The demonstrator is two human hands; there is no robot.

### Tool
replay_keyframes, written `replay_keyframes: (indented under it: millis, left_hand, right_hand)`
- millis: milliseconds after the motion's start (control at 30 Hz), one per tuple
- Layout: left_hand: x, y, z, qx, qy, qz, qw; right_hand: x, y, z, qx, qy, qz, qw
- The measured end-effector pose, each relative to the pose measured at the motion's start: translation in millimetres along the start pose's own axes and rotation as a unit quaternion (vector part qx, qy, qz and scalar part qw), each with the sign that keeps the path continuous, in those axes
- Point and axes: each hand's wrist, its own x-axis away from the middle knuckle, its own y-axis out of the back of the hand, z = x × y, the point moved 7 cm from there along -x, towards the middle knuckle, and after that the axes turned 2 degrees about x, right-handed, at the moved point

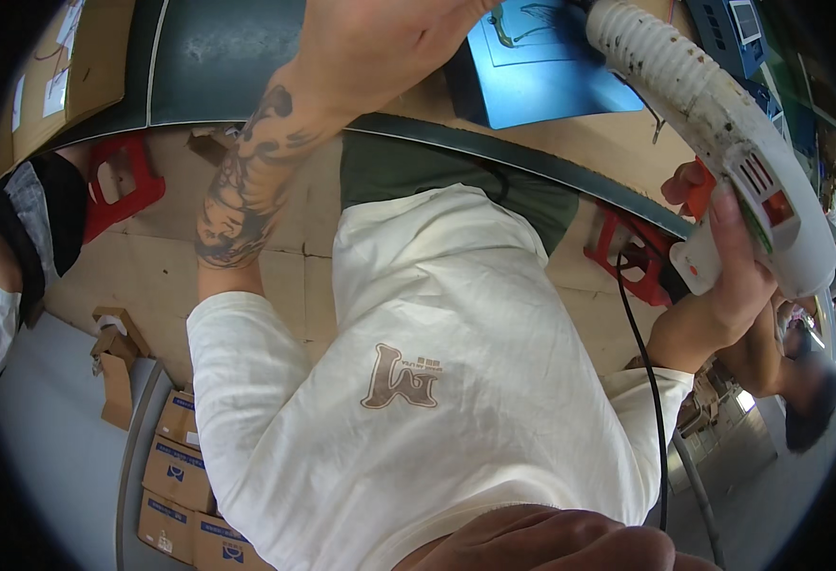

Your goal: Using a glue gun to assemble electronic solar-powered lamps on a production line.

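My right hand (722,285) grips the handle of a white hot glue gun (789,228) at the upper right. Its ribbed barrel (641,48) is stained with brown specks and points up toward the top edge. Red-orange parts show by my fingers, and slots are cut in its body. My left hand (380,48) reaches in at the top, over the table; its fingers run out of the picture, so their hold is hidden. Between the hands lies a shiny blue box (551,90) with a picture on its face, near the glue gun's tip.
The dark green table edge (408,130) runs across in front of me. A cardboard box (66,71) stands at its left. Red stools (127,186) are below the table. Cartons (175,476) stack at lower left. A black cord (641,352) hangs at right. People sit on both sides.
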Motion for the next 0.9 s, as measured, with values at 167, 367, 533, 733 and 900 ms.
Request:
replay_keyframes:
  millis: [167, 367, 533, 733, 900]
  left_hand:
    - [2.8, 2.4, -1.5, -0.022, -0.017, -0.01, 1.0]
    - [4.9, 5.8, 1.5, -0.017, -0.037, -0.002, 0.999]
    - [-20.4, 4.2, -23.9, -0.082, 0.053, 0.099, 0.99]
    - [-21.4, 2.1, -24.3, -0.162, 0.135, 0.199, 0.957]
    - [-20.8, 0.9, -21.4, -0.155, 0.141, 0.203, 0.956]
  right_hand:
    - [4.6, 23.1, -7.6, 0.004, -0.019, -0.082, 0.996]
    - [-0.4, 30.3, -14.8, -0.09, -0.027, 0.059, 0.994]
    - [2.2, 28.7, -13.5, -0.045, -0.066, 0.053, 0.995]
    - [-1.6, 17.4, -5.7, -0.007, -0.068, 0.071, 0.995]
    - [-2.4, 21.8, 3.2, -0.035, -0.027, 0.017, 0.999]
